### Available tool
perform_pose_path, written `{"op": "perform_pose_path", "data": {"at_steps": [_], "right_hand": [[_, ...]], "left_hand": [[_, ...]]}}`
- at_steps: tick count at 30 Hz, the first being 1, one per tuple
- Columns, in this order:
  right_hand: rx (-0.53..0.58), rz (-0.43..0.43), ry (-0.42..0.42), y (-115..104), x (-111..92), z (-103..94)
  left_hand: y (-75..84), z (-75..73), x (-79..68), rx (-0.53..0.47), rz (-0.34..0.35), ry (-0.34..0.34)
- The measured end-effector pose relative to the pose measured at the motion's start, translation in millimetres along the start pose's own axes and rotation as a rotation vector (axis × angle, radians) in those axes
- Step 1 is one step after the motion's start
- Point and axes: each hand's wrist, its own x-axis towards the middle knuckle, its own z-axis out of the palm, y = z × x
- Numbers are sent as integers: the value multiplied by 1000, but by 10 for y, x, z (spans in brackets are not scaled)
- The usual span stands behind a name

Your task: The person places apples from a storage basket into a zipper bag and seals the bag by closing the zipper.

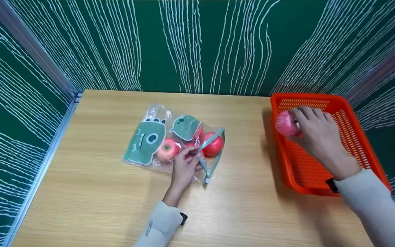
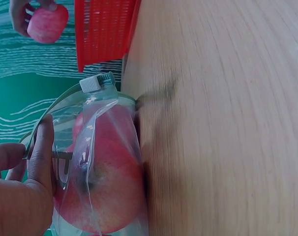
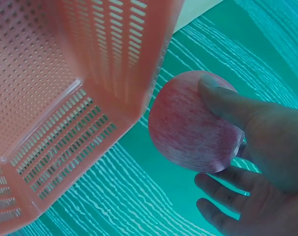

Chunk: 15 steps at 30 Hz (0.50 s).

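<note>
My right hand [image 1: 322,139] grips a red apple [image 1: 285,124] above the left side of an orange-red plastic basket [image 1: 288,173]. In the right wrist view, the thumb lies across this apple [image 3: 191,123], with fingers on its far side. On the table, a clear zip bag [image 1: 144,145] with green cartoon monster prints lies with several red apples [image 1: 167,150] inside. My left hand [image 1: 183,168] pinches the green zip edge of the bag's mouth, which stands apart from the opposite edge. A white slider [image 2: 90,84] sits at one end of the zip.
The pale wooden table [image 1: 91,192] carries both bag and basket, with bare wood between them. Green walls [image 1: 211,44] with white wavy lines rise behind and at both sides. A metal strip [image 1: 43,164] runs along the table's left edge.
</note>
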Motion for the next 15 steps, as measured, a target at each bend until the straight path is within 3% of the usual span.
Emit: {"op": "perform_pose_path", "data": {"at_steps": [15], "right_hand": [[32, -51, -5, -385, 7, 212]], "left_hand": [[-2, 18, 0, -21, -6, 8]]}}
